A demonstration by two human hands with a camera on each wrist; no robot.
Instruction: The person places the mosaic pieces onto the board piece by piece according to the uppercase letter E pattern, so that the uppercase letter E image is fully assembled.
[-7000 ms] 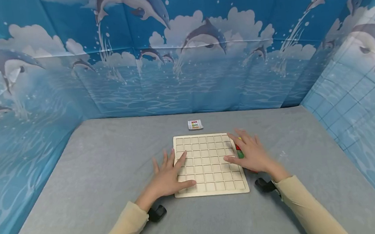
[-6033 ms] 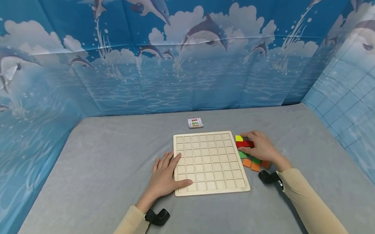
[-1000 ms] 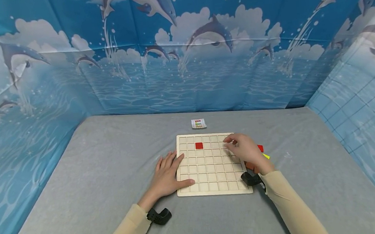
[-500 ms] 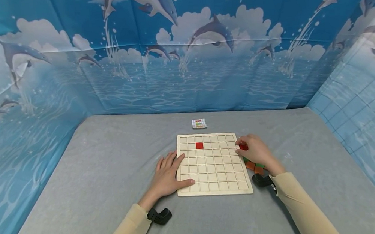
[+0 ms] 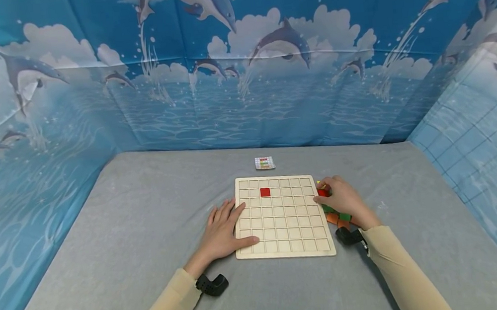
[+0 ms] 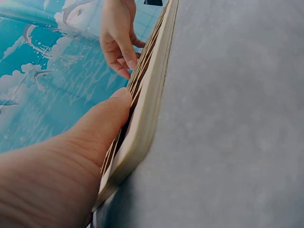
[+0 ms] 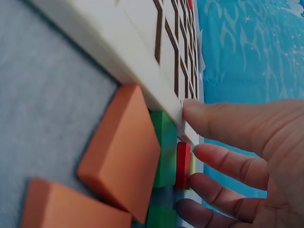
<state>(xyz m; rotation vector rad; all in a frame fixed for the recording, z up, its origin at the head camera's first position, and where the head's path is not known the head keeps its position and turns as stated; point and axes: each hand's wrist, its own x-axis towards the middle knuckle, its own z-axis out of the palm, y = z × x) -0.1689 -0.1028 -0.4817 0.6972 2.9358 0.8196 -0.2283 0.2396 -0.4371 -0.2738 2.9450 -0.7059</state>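
Observation:
A pale wooden grid board [image 5: 283, 231] lies on the grey cloth, with one red square tile [image 5: 265, 192] in a cell of its second row from the far edge. My left hand [image 5: 221, 230] rests on the board's left side, fingers spread, thumb [image 6: 111, 111] over the near left corner. Beside the right edge, my right hand [image 5: 344, 198] reaches down over a red tile [image 7: 183, 165], thumb at the board's rim. Its thumb and fingers stand apart, fingertips close by that red tile. Green tiles [image 7: 165, 149] and orange tiles [image 7: 121, 152] lie nearer me, partly under the wrist.
A small card [image 5: 265, 163] printed with a coloured grid lies beyond the board's far edge. A yellow tile [image 7: 192, 166] shows behind the red one. A blue dolphin-print curtain [image 5: 244, 115] hangs along the back and sides of the cloth-covered table.
A red tile has come to lie in the board's second row. Within the last second my right hand has drawn back from over the board to the tiles at right. My left hand stays put.

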